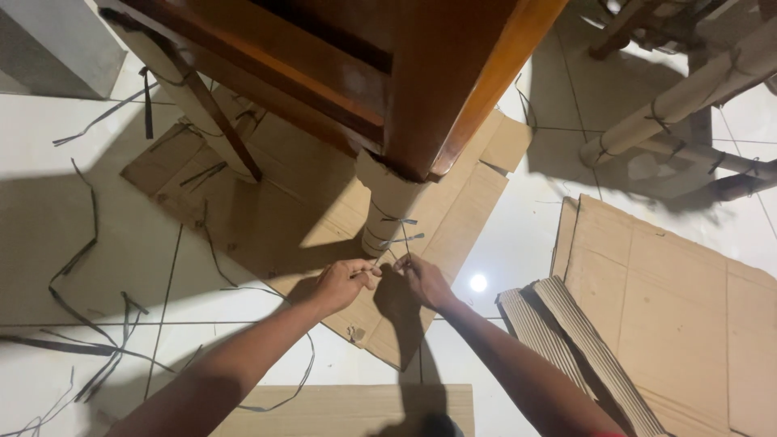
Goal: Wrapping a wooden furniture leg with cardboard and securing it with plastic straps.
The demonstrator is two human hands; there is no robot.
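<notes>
A brown polished wooden table [421, 89] stands over me, and its near leg [388, 212] is wrapped in cardboard tied with thin grey straps [402, 220]. My left hand [344, 282] pinches one end of a grey strap [380, 256] at the foot of that leg. My right hand [422, 281] grips the strap's other end just beside it. Both hands are close together, near the floor, over a flat sheet of cardboard [275, 218] that lies under the leg.
Loose grey strap pieces [89, 324] litter the white tiled floor at left. Corrugated cardboard sheets [672, 316] lie at right, another [348, 409] at the bottom. More cardboard-wrapped furniture legs [688, 97] lie at the top right. A second table leg [202, 113] stands at left.
</notes>
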